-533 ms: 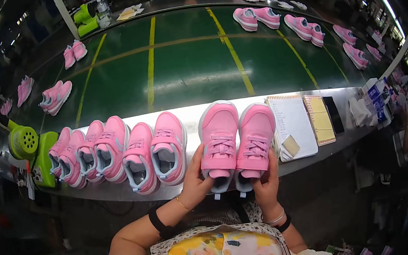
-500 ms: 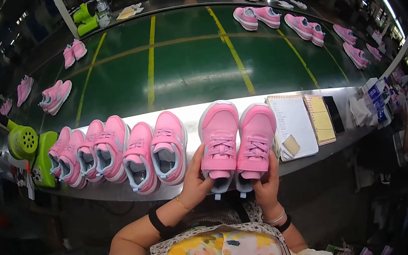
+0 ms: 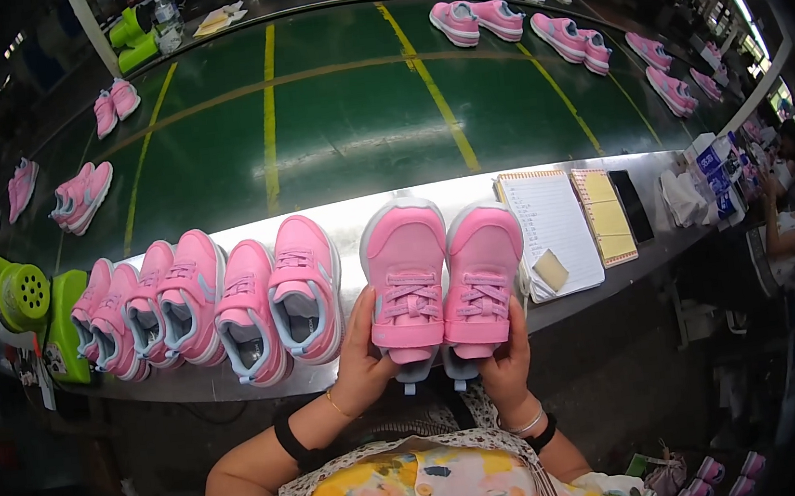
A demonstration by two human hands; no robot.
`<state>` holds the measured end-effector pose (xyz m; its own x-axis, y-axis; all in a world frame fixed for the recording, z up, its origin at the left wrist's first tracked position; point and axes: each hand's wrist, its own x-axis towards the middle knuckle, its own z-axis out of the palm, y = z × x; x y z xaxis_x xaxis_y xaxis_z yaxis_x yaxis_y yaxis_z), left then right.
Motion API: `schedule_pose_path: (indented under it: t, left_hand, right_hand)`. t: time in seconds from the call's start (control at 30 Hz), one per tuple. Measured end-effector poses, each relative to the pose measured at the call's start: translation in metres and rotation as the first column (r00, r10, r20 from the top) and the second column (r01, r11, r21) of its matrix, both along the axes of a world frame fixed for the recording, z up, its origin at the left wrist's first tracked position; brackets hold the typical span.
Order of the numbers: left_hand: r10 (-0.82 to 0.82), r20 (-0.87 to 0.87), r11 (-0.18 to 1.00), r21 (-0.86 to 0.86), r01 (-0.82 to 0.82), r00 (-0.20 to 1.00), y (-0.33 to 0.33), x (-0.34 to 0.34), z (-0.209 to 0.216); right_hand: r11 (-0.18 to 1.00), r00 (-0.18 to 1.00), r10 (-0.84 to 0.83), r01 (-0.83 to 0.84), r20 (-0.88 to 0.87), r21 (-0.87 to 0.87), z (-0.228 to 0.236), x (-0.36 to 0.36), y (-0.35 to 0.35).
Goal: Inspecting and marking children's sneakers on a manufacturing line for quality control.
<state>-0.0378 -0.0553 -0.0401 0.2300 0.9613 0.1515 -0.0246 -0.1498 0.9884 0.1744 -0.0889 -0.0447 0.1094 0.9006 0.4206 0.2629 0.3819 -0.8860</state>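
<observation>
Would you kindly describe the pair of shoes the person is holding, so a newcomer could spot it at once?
Start at the pale metal ledge fronting the green conveyor belt. Right of the row of pink shoes on it, the held pair sits at the near edge, gripped by the left hand and right hand. Unlike the leaning row, they lie side by side, toes pointing away.

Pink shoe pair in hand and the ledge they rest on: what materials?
Pink shoe pair: looks like soft matte textile or synthetic upper with crossed straps, dull and free of glare; white soles look like foam or rubber. Ledge: probably polished sheet metal, silvery with a bright mirror-like glare. Left hand and right hand cup the heels.
</observation>
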Motion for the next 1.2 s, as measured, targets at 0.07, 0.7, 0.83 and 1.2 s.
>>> schedule_pose_path:
  t: [0.07,0.7,0.83,1.2]
  left_hand:
    - [-0.007,-0.058,1.000,0.027,0.009,0.998,0.000,0.000,0.001]
    - [0.021,-0.080,0.998,0.053,-0.017,0.997,-0.004,-0.002,-0.003]
    - [0.024,-0.100,0.997,0.081,-0.016,0.995,-0.003,-0.003,0.000]
    - [0.018,-0.093,0.997,0.080,-0.010,0.996,-0.004,-0.002,0.003]
  right_hand:
    - [1.000,0.999,-0.012,0.012,0.043,0.000,-0.001,0.002,-0.001]
    - [1.000,1.000,-0.026,0.026,-0.009,0.001,0.003,-0.006,-0.008]
    - [0.999,0.998,-0.048,0.048,0.038,0.013,0.001,-0.005,-0.008]
    - [0.998,0.997,-0.060,0.059,0.047,0.015,0.001,-0.003,-0.010]
